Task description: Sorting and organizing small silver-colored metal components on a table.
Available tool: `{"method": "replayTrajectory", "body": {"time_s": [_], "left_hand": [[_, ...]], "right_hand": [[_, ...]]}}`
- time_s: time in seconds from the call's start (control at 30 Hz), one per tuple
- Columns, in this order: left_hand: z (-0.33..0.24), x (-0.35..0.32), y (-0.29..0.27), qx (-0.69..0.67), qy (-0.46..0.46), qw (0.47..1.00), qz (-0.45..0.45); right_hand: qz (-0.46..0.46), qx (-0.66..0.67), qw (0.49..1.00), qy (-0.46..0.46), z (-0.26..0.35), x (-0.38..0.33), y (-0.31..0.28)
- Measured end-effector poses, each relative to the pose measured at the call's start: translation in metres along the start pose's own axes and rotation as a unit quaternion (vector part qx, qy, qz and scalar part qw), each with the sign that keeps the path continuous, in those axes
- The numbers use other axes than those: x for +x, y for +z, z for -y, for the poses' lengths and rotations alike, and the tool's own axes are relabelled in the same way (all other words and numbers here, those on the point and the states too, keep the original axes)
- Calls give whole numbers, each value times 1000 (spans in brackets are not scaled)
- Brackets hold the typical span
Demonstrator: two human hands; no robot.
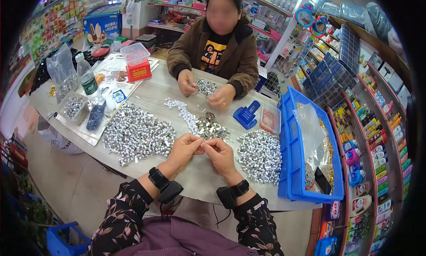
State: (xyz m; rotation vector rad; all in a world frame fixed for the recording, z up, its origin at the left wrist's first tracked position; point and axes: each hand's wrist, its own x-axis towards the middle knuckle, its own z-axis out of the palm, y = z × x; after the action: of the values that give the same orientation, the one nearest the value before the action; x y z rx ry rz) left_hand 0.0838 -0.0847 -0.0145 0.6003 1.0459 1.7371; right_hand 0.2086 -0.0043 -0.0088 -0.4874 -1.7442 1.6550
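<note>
My left hand (185,150) and my right hand (219,152) meet above the table's near middle, fingertips pinched together. Whatever lies between them is too small to make out. Just beyond my fingers is a heap of shiny flat metal pieces (212,126), touching a trail of small white pieces (183,113). A wide pile of small silver-and-white metal parts (140,134) spreads to the left of my left hand. Another pile of similar silver parts (259,156) lies to the right of my right hand. Both my wrists wear black strapped devices.
Across the table (195,191), a person (217,47) handles a small silver pile (206,86). A blue crate (284,167) borders the right side, near a blue device (246,115) and clear box (270,117). A bottle (88,81), tub (73,107) and red box (138,70) stand left.
</note>
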Motion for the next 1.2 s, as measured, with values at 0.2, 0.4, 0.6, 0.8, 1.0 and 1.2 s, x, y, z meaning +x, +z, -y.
{"method": "replayTrajectory", "body": {"time_s": [0.2,0.4,0.6,0.8,1.0,1.2], "left_hand": [[0,2,3,-12,-6,1000,8],[0,3,4,0,-13,999,37],[0,4,3,39,-19,998,48],[0,4,4,38,-20,998,45],[-7,-1,6,-14,-61,997,34],[-2,3,-2,-35,-94,994,46]], "right_hand": [[-4,18,1000,-6,-1,1,-5],[-1,21,1000,12,1,1,-9],[11,-32,999,2,3,2,-13],[16,-36,999,17,7,2,-13],[11,-67,998,1,3,1,-13],[11,-35,999,16,9,-1,-12]]}}
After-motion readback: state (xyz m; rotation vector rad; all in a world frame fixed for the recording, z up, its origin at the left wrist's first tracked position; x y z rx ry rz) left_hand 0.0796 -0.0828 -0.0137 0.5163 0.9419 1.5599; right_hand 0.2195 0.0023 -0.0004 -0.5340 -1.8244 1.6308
